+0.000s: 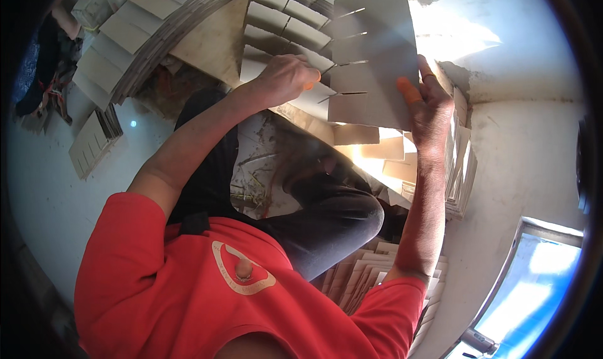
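Matt grey cardboard sheet (372, 58), slotted, smooth

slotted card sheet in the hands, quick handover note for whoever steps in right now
Left hand: fingers closed on the left, slotted edge of the grey slotted sheet.
Right hand: steadies the sheet's right edge, thumb across the front.
Comb-cut strips sit at the sheet's slots; how far seated cannot be told.
More cut cardboard stacks lie upper left, and a pile by the right forearm.
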{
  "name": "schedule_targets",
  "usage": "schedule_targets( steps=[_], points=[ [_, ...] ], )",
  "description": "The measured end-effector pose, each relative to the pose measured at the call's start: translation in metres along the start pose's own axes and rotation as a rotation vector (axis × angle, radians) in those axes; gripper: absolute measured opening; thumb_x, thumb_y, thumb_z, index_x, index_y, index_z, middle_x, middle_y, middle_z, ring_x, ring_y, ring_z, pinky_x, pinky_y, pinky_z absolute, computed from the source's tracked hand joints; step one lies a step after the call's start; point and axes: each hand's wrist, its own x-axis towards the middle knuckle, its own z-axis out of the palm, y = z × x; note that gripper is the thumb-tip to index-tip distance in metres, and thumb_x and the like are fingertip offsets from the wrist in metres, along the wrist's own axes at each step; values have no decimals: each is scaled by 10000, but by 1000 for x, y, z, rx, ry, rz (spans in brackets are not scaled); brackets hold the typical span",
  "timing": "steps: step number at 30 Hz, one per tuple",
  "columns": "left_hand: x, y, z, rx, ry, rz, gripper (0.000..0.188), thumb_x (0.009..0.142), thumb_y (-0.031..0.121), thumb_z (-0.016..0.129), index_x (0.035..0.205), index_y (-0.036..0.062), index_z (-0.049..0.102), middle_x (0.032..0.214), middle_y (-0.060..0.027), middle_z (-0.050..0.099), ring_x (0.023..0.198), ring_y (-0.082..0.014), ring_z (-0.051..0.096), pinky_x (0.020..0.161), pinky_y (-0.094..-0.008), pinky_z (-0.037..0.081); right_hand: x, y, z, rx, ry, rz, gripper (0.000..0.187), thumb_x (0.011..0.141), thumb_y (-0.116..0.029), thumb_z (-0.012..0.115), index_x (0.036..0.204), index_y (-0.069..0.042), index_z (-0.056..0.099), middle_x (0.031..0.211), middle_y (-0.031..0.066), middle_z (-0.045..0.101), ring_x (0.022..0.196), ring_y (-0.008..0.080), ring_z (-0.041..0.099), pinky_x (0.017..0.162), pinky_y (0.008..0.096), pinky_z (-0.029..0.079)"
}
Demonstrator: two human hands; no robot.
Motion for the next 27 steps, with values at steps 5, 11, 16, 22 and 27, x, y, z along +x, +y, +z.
schedule_targets(
  steps=[5,11,16,22,27],
  points=[
    [-1,-1,2,7,14,-7,103,703,63,669,803,51,646,650,-87,566,673,-259,556,584,-395,460,-1,2,4,36,0,23,474,868,-80,649,1310,8,502,963,83,668,812,75,579,719,237,483],
    [2,-1,2,-22,26,-3,100,705,63,667,803,60,649,637,-93,548,679,-262,558,577,-403,450,4,-4,21,616,-108,355,432,869,-9,603,1284,56,502,1057,117,650,850,147,608,748,287,513],
    [4,2,-1,-62,7,-32,87,714,53,651,800,57,655,643,-92,546,688,-266,563,583,-401,447,10,-5,44,46,-248,-19,504,835,76,605,1321,20,483,1191,141,612,967,114,579,864,246,477],
    [8,2,1,-28,-3,-55,102,718,55,646,816,58,674,643,-95,551,688,-264,568,594,-399,449,14,5,56,63,-243,-88,553,824,56,610,1349,-10,447,1126,150,640,888,188,661,622,286,522],
    [4,-2,1,-17,10,-74,95,725,60,644,814,59,676,640,-95,553,687,-266,568,596,-395,453,16,-14,59,198,-565,275,606,840,63,568,1407,-2,363,1205,111,595,775,100,627,326,214,366]
  ],
)
